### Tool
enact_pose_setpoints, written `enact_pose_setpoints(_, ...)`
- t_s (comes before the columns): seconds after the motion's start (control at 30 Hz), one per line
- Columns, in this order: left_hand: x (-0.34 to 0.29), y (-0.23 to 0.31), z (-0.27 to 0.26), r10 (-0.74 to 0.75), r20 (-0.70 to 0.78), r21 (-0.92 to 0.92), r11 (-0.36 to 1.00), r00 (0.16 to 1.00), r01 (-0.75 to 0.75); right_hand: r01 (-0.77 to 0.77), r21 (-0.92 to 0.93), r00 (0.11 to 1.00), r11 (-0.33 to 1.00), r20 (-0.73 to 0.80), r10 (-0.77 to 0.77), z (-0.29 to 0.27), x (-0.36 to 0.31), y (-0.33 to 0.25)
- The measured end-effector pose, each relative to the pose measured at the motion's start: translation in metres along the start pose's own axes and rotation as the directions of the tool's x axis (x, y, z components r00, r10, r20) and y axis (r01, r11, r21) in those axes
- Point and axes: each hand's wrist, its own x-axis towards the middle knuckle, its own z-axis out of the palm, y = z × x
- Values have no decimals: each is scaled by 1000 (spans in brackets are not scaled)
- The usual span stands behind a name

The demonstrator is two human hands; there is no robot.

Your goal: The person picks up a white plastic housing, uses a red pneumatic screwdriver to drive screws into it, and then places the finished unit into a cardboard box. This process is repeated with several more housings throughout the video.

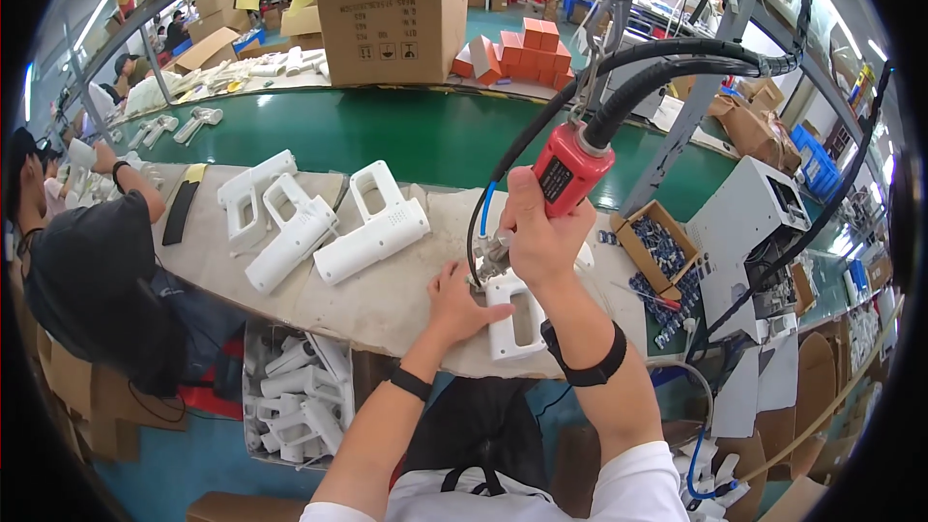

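My right hand (543, 237) is closed around a red power screwdriver (570, 169), which hangs from a hook and thick black cables. Its metal lower end points down beside my left fingers. With fingers bent and thumb stretched across the handle, my left hand (458, 304) grips a white gun-shaped plastic housing (503, 336) at the bench edge. My hands and the tool hide part of that housing, and the tool's tip is hard to make out. To the left lie similar housings: a nearer one (372, 237), a middle one (290, 242) and a far one (253, 195).
Beyond the covered bench (387, 314) runs a green conveyor (387, 130). A small-parts carton (677, 285) and a white machine (739, 222) stand right. Below left is a crate of housings (300, 391); a co-worker (101, 280) sits left. A large carton (391, 10) stands behind.
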Motion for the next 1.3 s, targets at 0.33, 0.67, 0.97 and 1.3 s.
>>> enact_pose_setpoints(0.33,2,-5,7,41,1,29,999,999,-41,-109,-41,991,993,78,112,10,-18,27)
enact_pose_setpoints(0.67,-2,7,-4,-4,-86,-45,999,996,0,-53,45,999,998,-11,53,-15,5,-22)
enact_pose_setpoints(0.97,-7,23,-9,-60,-68,-3,998,996,60,-128,-46,992,991,-13,127,-16,-17,27)
enact_pose_setpoints(1.3,-20,18,18,13,-93,-74,997,996,-20,-36,20,995,999,-94,38,-32,3,-56)
